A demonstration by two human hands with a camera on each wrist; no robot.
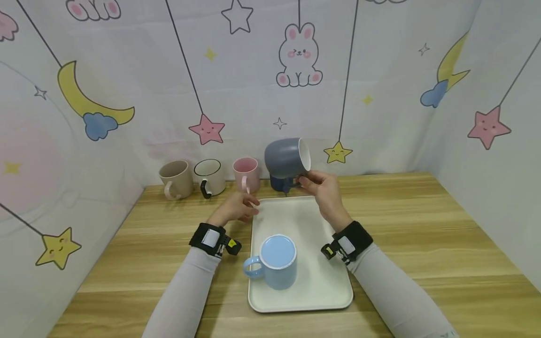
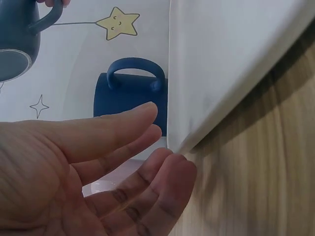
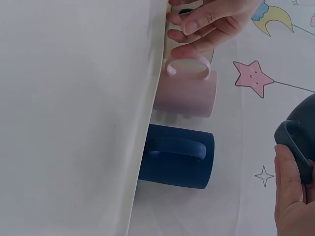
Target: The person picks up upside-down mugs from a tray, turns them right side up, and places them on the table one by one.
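My right hand point(image 1: 324, 191) holds a grey-blue mug point(image 1: 284, 158) by its handle, tipped on its side with the white inside facing right. The mug is up in the air behind the far edge of a cream tray point(image 1: 304, 218). Behind and below it stands a dark blue mug point(image 2: 129, 105), partly hidden in the head view. Beside the tray's far left corner is my left hand point(image 1: 237, 206), fingers loosely bent with nothing in them. On the tray a light blue mug point(image 1: 280, 270) stands upside down, handle to the left.
A beige mug point(image 1: 179, 178), a white mug point(image 1: 214, 178) with a black handle and a pink mug point(image 1: 249, 173) stand upright in a row along the back of the wooden table point(image 1: 422, 244). A printed curtain point(image 1: 253, 94) hangs close behind them.
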